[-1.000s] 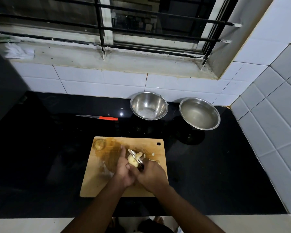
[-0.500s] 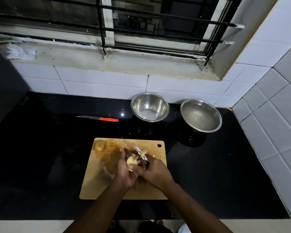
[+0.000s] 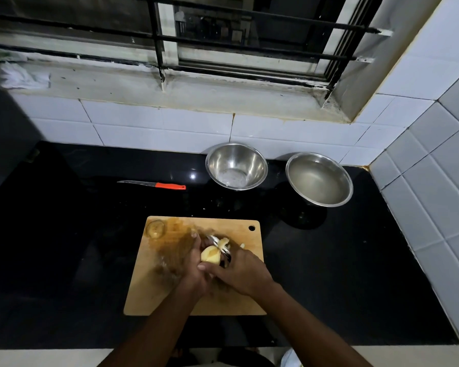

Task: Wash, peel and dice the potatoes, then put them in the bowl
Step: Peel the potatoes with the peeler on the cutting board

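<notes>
Over the wooden cutting board point(image 3: 154, 292) my left hand point(image 3: 194, 271) holds a pale, mostly peeled potato point(image 3: 210, 255). My right hand point(image 3: 243, 270) grips a metal peeler point(image 3: 219, 243) whose blade lies against the potato's far side, with a curl of peel hanging on it. Small peel bits lie on the board by my right hand. Two steel bowls stand behind the board: the nearer-left bowl point(image 3: 236, 165) and the right bowl point(image 3: 319, 178), which holds cloudy water.
A knife with an orange handle point(image 3: 154, 185) lies on the black counter point(image 3: 64, 247) left of the bowls. Wet brown smears and a round mark cover the board's left part. Tiled walls close the back and right; a barred window sits above.
The peeler has stroked along the potato away from me, and my left hand has turned the potato a little. Board, bowls and knife have stayed put.
</notes>
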Motion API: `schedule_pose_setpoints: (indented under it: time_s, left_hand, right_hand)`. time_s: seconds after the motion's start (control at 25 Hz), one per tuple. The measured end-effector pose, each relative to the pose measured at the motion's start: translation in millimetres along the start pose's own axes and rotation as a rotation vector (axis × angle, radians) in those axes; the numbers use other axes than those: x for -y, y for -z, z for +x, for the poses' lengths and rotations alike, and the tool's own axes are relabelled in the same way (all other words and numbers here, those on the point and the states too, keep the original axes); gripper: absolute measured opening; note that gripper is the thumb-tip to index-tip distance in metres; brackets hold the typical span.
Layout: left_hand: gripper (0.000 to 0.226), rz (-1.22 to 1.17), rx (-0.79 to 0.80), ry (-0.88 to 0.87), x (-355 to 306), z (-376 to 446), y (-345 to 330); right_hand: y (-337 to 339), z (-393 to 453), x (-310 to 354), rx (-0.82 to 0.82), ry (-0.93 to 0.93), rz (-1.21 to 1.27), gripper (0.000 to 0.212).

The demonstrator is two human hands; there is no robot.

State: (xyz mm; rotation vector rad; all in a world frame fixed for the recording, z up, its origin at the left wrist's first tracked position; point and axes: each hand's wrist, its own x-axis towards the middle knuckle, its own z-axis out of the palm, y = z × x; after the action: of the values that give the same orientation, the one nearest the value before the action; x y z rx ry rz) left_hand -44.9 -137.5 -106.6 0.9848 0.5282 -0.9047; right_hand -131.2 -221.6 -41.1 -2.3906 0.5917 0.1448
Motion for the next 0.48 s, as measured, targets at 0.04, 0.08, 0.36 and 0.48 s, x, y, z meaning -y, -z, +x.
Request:
schedule_pose_setpoints:
  time_s: [0.04,0.08,0.36,0.48]
  left_hand:
    - [0.062,-0.022,-0.004,0.005,0.3,2.5,1.1]
    - [0.063,-0.036,-0.012,0.007,-0.7,1.3,0.4]
    - [0.055,-0.007,-0.111,-0.076,-4.7,2.3,-2.3]
    - [0.056,-0.037,-0.11,-0.044,-8.7,1.4,-1.6]
  right_hand:
    - [-2.8,0.8,-0.1,-0.008,0.005,0.005,0.085]
    - [-5.9,1.5,-0.5,-0.012,0.007,-0.004,0.089]
    - [-23.3,-3.5,10.4,-0.103,0.115,-0.184,0.064]
    - [-26.3,-8.3,16.0,-0.151,0.204,-0.285,0.056]
